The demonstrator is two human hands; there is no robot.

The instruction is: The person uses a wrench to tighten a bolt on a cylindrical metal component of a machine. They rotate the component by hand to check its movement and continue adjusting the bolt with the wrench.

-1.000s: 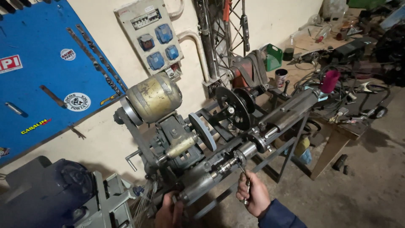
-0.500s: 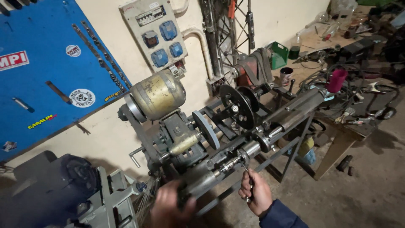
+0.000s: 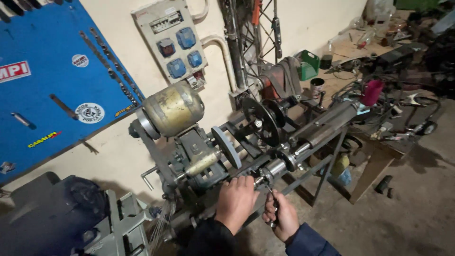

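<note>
Both hands reach forward to the machine. The left hand (image 3: 235, 201) curls over the shaft end (image 3: 262, 179); the right hand (image 3: 280, 219), just below it, grips a thin metal tool (image 3: 272, 199) pointing up at it.

Left hand (image 3: 235, 201): reaching up and forward from the bottom edge of the view, back of the hand facing the camera, knuckles bent.
Left fingers (image 3: 242, 181): curling downward together at their tips, closing in a loose grip.
Left arm: showing only as a short stretch of dark sleeve at the wrist, rising from the lower middle of the view.
Right hand (image 3: 280, 218): sitting just beside the left, lower and to its right, closing into a fist with the thumb side turned up.
Right arm: entering from the bottom edge in a blue sleeve, angling up and to the left.
Spacing: hands lying close together, nearly touching.
</note>
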